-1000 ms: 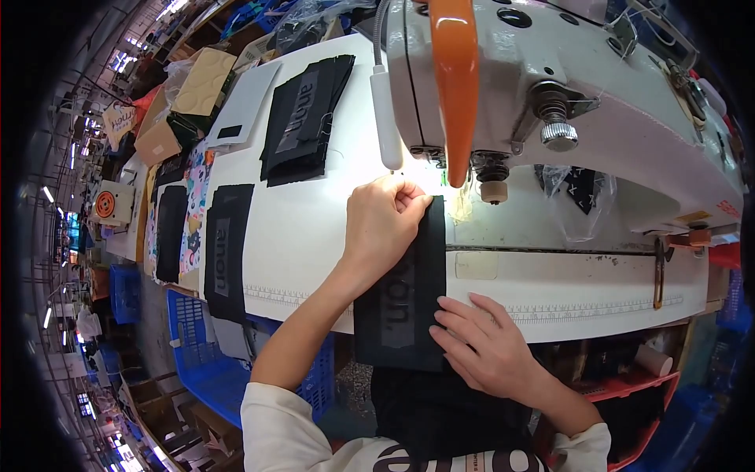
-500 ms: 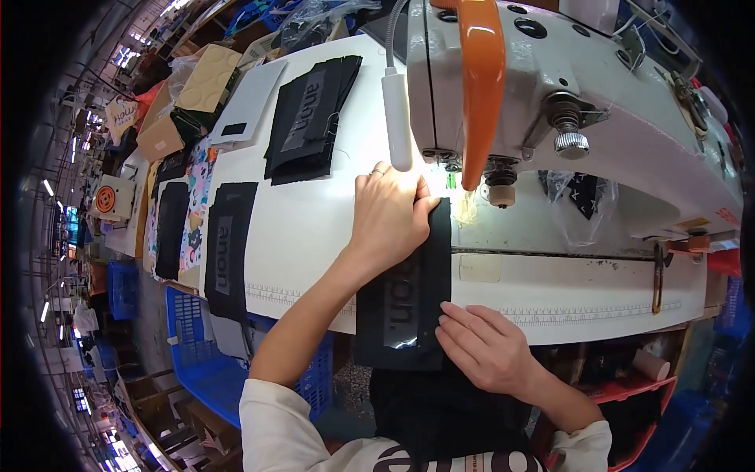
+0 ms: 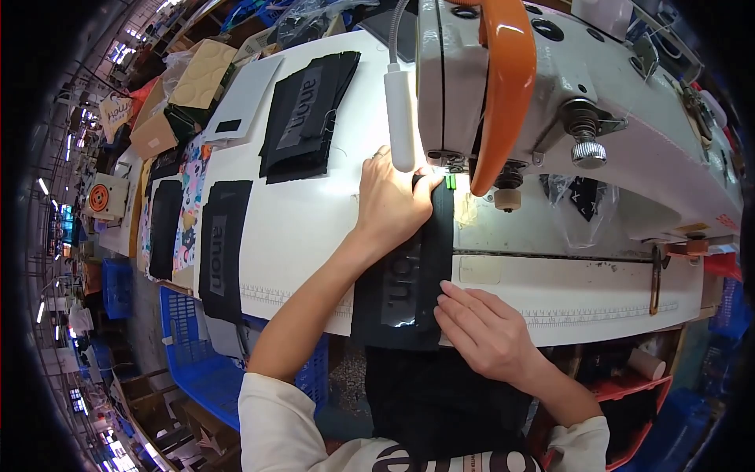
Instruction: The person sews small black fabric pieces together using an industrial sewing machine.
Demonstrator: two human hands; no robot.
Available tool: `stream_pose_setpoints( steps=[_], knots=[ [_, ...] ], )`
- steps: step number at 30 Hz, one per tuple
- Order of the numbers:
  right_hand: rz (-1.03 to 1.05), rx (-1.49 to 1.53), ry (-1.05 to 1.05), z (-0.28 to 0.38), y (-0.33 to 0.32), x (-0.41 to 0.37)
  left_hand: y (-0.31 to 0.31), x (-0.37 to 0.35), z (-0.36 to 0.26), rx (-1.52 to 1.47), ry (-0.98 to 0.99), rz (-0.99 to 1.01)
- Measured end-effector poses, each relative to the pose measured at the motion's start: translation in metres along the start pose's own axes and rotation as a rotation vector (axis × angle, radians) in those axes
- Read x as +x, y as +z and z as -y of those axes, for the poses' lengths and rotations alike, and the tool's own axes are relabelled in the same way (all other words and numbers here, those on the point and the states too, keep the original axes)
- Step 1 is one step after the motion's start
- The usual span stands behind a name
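Note:
A black fabric panel (image 3: 431, 259) with a glossy grey printed strip lies lengthwise over the table's front edge, its far end close under the sewing machine's head (image 3: 503, 86). My left hand (image 3: 395, 197) is on its far left part, fingers curled and thumb pressed against the index finger at the fabric edge. The underside of that grip is hidden. Low on the panel's right edge rests my right hand (image 3: 489, 330), fingers stretched out flat and touching the cloth. A white lamp (image 3: 400, 118) lights the needle area, where the presser foot is partly hidden.
Stacked black printed panels (image 3: 303, 118) lie at the back left, with another black stack (image 3: 222, 252) nearer. An orange lever (image 3: 507, 94) hangs from the machine head. A blue basket (image 3: 193, 346) stands below the table. Scissors-like metal tool (image 3: 654, 279) lies at right.
The black fabric panel has slid away from me towards the needle area, and my left hand has moved forward with it. My right hand stays near the panel's right edge. The view has shifted slightly.

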State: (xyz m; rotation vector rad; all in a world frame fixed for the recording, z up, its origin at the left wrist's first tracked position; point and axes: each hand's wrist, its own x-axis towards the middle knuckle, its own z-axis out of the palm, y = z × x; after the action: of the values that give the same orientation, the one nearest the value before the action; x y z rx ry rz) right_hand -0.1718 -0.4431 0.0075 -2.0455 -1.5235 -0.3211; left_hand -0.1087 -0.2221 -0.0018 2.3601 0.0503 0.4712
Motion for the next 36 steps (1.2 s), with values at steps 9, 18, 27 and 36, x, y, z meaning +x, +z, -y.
stream_pose_setpoints(
  steps=[9,18,27,36],
  knots=[
    [-0.001,-0.005,0.063,-0.004,-0.001,0.005,0.005,0.006,0.007,-0.004,-0.043,-0.014],
    [0.043,0.004,0.028,-0.001,-0.003,-0.001,0.005,-0.002,0.009,0.159,0.122,-0.088],
    [-0.073,-0.071,0.061,0.029,0.001,-0.043,-0.064,-0.116,-0.054,-0.014,0.372,0.498],
    [-0.117,-0.037,0.1,0.032,0.015,-0.055,-0.054,-0.136,-0.05,0.361,0.731,0.355]
  ],
)
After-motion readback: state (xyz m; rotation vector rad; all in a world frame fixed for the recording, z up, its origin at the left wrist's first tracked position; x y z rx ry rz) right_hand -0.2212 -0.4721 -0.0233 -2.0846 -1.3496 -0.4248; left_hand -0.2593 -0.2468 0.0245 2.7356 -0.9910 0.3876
